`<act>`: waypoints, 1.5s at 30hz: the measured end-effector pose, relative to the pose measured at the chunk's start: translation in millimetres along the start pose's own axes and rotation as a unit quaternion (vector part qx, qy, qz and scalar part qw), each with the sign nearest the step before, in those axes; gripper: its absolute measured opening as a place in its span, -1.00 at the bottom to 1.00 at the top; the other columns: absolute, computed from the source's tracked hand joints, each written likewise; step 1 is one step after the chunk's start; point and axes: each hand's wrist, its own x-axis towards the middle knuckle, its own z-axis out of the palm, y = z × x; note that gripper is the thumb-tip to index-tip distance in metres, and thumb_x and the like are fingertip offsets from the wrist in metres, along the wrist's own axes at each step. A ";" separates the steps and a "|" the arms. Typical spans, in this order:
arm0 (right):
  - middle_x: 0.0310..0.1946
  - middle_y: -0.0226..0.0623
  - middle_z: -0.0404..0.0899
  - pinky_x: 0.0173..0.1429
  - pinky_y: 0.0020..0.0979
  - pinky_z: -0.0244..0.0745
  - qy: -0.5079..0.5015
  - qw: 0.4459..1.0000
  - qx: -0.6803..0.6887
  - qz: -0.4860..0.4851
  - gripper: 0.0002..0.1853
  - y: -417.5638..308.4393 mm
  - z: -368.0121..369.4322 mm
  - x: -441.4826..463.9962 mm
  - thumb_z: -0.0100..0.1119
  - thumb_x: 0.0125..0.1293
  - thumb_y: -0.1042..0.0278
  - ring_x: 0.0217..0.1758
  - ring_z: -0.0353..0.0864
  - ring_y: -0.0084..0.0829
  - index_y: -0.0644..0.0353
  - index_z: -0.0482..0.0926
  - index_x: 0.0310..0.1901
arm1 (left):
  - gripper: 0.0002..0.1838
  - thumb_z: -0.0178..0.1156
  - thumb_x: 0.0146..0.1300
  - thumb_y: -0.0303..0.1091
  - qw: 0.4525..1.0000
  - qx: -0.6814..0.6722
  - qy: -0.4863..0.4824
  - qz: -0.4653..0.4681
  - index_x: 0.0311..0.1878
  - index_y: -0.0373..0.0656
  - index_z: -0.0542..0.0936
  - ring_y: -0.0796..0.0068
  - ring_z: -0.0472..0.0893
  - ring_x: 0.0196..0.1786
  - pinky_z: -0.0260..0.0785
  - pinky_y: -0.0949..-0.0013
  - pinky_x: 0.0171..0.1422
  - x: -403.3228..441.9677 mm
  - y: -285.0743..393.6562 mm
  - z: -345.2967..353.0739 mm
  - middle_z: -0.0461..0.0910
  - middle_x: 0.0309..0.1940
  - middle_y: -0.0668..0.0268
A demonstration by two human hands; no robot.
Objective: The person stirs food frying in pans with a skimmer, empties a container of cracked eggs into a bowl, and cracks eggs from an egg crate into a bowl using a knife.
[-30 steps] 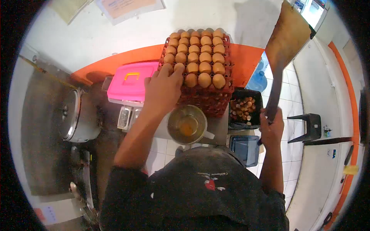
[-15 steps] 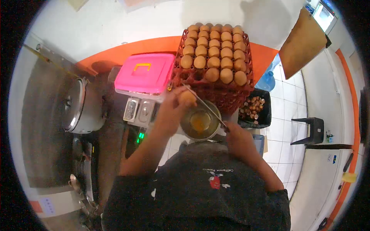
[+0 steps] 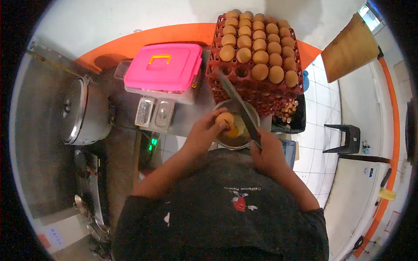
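Observation:
My left hand (image 3: 206,131) is closed around a brown egg (image 3: 224,118), above the left side of a round metal bowl (image 3: 254,112). A yellow yolk (image 3: 233,130) shows inside the bowl. My right hand (image 3: 269,152) grips the handle of a knife (image 3: 237,98). The blade slants up and left over the bowl, its flat side partly turned to view. Whether the egg's shell is cracked, I cannot tell. Behind the bowl rises a stack of red egg trays (image 3: 244,83), with rows of brown eggs on top and a few vacant cups at the near left corner.
Left of the trays sits a pink-lidded box (image 3: 161,65), with small metal containers (image 3: 163,114) in front. A large pot (image 3: 85,115) stands farther left. At right, a black bin (image 3: 289,126) holds eggshells; a black stool (image 3: 346,139) is on the tiled floor.
My left hand and the egg have come lower, over the bowl. The knife has turned to show more of its blade. The camera view has shifted.

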 end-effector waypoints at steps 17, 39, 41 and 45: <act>0.03 -0.02 0.66 0.18 -0.14 0.51 -0.033 0.999 0.028 0.011 -0.34 -3.2 17.5 56.7 0.55 0.04 0.29 0.12 0.65 0.02 0.26 0.51 0.19 | -0.56 0.42 0.08 -0.33 0.934 0.332 0.052 0.124 0.05 -0.26 0.70 0.14 0.74 -0.05 0.59 0.21 0.13 12.2 -14.8 -3.5 0.73 -0.08 0.04; 0.07 0.02 0.64 0.24 -0.12 0.53 -0.029 0.999 0.039 -0.020 -0.39 21.5 16.9 69.7 0.49 0.08 0.40 0.18 0.63 0.06 0.23 0.55 0.21 | -0.53 0.45 0.05 -0.34 0.844 0.484 0.049 0.227 0.08 -0.25 0.71 0.08 0.69 0.08 0.55 0.13 0.16 22.8 2.7 11.1 0.69 0.00 0.06; 0.07 0.02 0.64 0.25 -0.13 0.53 -0.021 0.998 0.051 -0.032 -0.38 24.2 15.8 67.7 0.52 0.08 0.37 0.18 0.62 0.07 0.22 0.54 0.22 | -0.55 0.46 0.10 -0.35 0.873 0.435 0.063 0.212 0.08 -0.25 0.69 0.10 0.69 0.08 0.56 0.15 0.15 22.5 3.2 12.7 0.69 -0.01 0.06; 0.00 -0.08 0.68 0.21 -0.20 0.56 0.049 0.994 0.096 -0.004 -0.37 22.7 -0.7 52.6 0.59 0.10 0.27 0.09 0.69 -0.11 0.22 0.55 0.20 | -0.57 0.46 0.16 -0.37 0.930 0.331 0.058 0.147 0.11 -0.26 0.65 0.13 0.70 0.09 0.56 0.20 0.10 21.1 24.5 30.6 0.69 -0.02 0.05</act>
